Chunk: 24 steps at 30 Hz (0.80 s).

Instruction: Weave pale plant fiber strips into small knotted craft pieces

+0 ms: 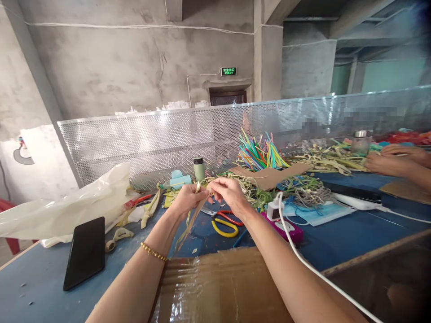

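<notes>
My left hand (190, 198) pinches a pale yellow-green, ribbon-like strip (191, 222), whose loose ends hang below the fingers. Right beside it, my right hand (229, 193) is closed in a pinch at the strip's upper part; the fingertips almost meet and hide the exact grip. Under the hands lie scissors (226, 228) with one red and one yellow handle loop. A brown taped cardboard sheet (222, 287) sits between my forearms at the near edge. Just behind the hands stands a green bottle (199, 170) with a black lid.
A black phone (85, 253) and white plastic bag (77, 206) lie left. Coloured sticks (259, 152), cardboard pieces (269, 176), knotted strips (299, 186), a blue mask (318, 213) and a white charger cable (303, 260) are right. A co-worker's hands (397, 159) work at far right.
</notes>
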Available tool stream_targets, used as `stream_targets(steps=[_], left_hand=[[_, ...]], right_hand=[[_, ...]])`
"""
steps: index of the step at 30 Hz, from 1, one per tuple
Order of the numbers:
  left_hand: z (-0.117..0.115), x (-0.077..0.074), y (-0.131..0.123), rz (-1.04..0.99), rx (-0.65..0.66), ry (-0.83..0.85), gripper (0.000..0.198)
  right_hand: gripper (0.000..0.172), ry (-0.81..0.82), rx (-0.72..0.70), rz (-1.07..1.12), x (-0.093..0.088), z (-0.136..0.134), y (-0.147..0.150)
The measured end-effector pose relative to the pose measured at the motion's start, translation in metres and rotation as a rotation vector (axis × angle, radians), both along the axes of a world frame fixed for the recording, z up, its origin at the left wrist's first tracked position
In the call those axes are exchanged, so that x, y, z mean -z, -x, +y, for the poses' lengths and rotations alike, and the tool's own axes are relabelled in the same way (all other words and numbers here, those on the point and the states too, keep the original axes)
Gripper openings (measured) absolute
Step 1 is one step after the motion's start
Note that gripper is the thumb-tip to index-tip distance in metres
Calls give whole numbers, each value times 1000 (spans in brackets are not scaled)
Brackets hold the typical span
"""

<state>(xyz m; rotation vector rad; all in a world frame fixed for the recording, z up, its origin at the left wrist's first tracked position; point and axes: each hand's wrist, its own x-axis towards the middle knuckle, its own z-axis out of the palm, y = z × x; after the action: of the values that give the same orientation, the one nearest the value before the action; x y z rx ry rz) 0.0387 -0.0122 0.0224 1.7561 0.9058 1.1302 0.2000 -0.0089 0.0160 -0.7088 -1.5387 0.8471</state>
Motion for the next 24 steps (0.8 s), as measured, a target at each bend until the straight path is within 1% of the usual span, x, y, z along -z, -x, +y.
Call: stream_targets(steps=[6,9,12,15,17,21,22,24], left_hand=[[1,0,1,26,8,8,39],[3,1,2,34,-16,31,36],[5,2,3,37,-44,51,35],[6,2,3,51,-95,30,35],[6,3,3,47,-108,10,36],[6,4,1,38,-125,-46,38],[7,4,1,35,-146,-69,38],[11,7,2,28,-202,-126,36]], right_hand=[[24,33,-37,27,1,2,1],[26,20,-9,8,3,4,0],[26,-40,51,-84,3,3,1],[22,-148,128,-187,3,2,3],[21,-185,156,-217,4,2,4],[23,-144,164,-277,4,6,-3],[26,-136,187,-316,4,8,-7],[31,-145,280,-473,5,11,-17]])
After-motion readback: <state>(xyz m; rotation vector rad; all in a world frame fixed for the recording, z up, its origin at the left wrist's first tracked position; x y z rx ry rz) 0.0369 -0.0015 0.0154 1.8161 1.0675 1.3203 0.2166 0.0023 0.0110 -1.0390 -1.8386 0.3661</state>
